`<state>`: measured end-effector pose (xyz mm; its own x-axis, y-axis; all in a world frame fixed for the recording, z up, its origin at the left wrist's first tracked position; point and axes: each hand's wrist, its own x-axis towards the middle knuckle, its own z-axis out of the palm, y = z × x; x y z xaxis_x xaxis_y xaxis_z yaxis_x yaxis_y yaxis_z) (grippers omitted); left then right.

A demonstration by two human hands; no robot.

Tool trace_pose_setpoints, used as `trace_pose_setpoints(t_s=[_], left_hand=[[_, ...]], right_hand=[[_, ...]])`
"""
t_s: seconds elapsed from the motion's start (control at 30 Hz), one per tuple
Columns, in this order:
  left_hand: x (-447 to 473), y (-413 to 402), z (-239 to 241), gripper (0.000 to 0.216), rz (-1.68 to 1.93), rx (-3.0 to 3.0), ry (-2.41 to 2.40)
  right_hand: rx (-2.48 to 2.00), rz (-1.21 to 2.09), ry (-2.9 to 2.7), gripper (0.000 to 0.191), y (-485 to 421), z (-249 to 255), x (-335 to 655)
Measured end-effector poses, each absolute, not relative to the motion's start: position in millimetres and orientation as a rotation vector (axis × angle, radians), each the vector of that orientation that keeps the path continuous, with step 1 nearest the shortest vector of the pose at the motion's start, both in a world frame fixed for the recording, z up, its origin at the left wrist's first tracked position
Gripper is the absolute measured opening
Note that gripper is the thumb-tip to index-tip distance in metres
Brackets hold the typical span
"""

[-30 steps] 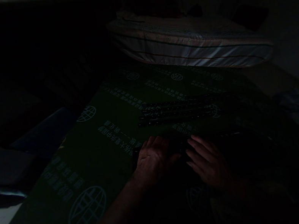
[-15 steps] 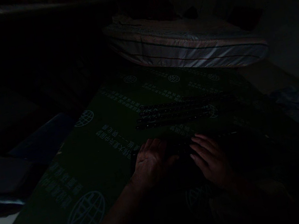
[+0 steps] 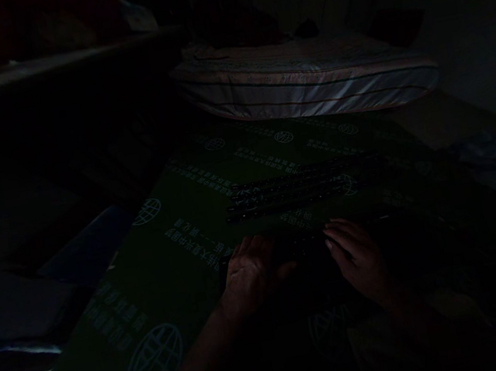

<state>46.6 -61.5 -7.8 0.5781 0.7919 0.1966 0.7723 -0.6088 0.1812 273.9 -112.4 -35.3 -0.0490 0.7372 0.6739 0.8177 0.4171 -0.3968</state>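
Observation:
The picture is very dark. My left hand [image 3: 248, 272] lies palm down on a black flat thing [image 3: 304, 284], its fingers over the far edge and its thumb stretched to the right. My right hand [image 3: 356, 253] rests further right on the same far edge, fingers extended and close together. Along that edge run small pale dots; what the black thing is, I cannot make out. Beyond the hands, several black strips with pale dots [image 3: 279, 196] lie side by side on a green board [image 3: 187, 222] printed with white globes and lettering.
A mattress-like pad in striped cloth [image 3: 307, 85] lies across the far end of the board. A shelf edge [image 3: 63, 61] runs along the upper left. Blue and grey flat items [image 3: 80, 240] sit low on the left. Crumpled cloth [image 3: 493, 161] lies to the right.
My right hand has slid slightly right along the edge, its fingers now closer together. My left hand stays nearly in place. The view has tilted up slightly.

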Motion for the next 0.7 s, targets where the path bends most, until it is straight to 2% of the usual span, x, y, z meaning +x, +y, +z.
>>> trace_pose_setpoints(t_s=[0.4, 0.7], left_hand=[[58.3, -61.6, 5.9, 0.048, 0.119, 2.749, 1.458], [75.7, -59.5, 5.5, 0.041, 0.176, 2.784, 1.392]], right_hand=[[-1.335, -0.115, -1.730, 0.021, -109.8, -39.0, 275.2], [-1.333, -0.071, -1.674, 0.019, -109.7, -39.6, 276.2]])
